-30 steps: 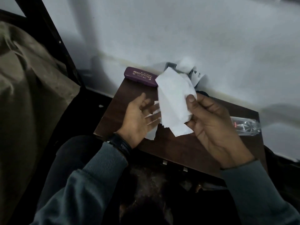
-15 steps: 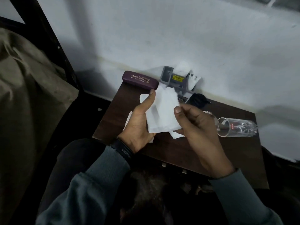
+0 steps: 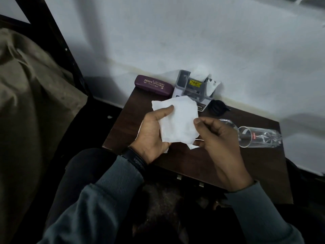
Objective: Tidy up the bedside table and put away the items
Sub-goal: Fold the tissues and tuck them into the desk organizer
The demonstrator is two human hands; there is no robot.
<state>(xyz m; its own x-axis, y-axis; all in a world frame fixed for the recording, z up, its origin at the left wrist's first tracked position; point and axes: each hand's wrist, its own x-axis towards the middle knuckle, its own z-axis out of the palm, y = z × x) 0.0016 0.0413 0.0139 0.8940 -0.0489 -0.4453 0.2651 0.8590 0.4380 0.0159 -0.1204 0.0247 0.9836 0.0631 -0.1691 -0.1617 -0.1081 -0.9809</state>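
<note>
Here both hands (image 3: 184, 138) hold tissue (image 3: 177, 120) flat, unfolded.

The purple glasses case (image 3: 152, 85) reads "PRINCE OPTICALS". The yellow label (image 3: 194, 83) on the grey holder (image 3: 193, 88) and the glass's red mark (image 3: 254, 135) are too small to read.

A white wall (image 3: 193, 41) with a faint yellowish stain line fills the far side of the dim room. At left, rumpled olive-brown bedding (image 3: 29, 106) lies behind a dark bed frame post (image 3: 58, 43) that slants toward the near floor. Dark flooring (image 3: 103, 111) shows a small pale speck.
</note>
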